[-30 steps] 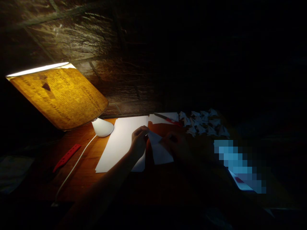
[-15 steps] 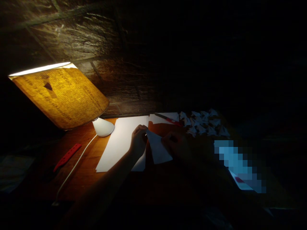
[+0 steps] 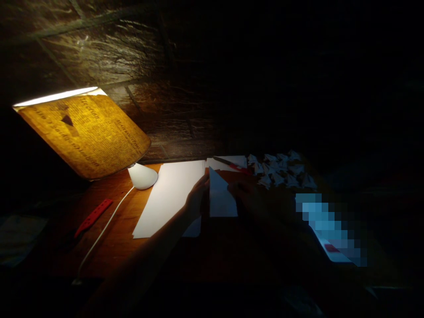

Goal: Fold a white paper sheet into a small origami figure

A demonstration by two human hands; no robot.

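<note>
A white folded sheet of paper (image 3: 221, 198), with a slanted upper right edge and a pointed top, is held up a little over the table between my two hands. My left hand (image 3: 198, 193) is closed at its left edge, near the top; the fingertips are partly in shadow. On the slanted right edge, my right hand (image 3: 244, 194) pinches the paper, dim against the dark table. Beneath my left hand and wrist lies a stack of white paper (image 3: 172, 190).
A lit lamp (image 3: 82, 132) with a printed shade stands at left, its white cord (image 3: 106, 227) crossing the table (image 3: 122, 221). Beside it lies a red power strip (image 3: 92, 217). Behind are a red-handled knife (image 3: 232, 165) on paper and several folded paper pieces (image 3: 278, 170). A lit phone (image 3: 331, 251) lies right.
The folded paper has turned more upright, its left edge now near vertical. My left hand has shifted slightly right and down its edge; my right hand has moved slightly right.
</note>
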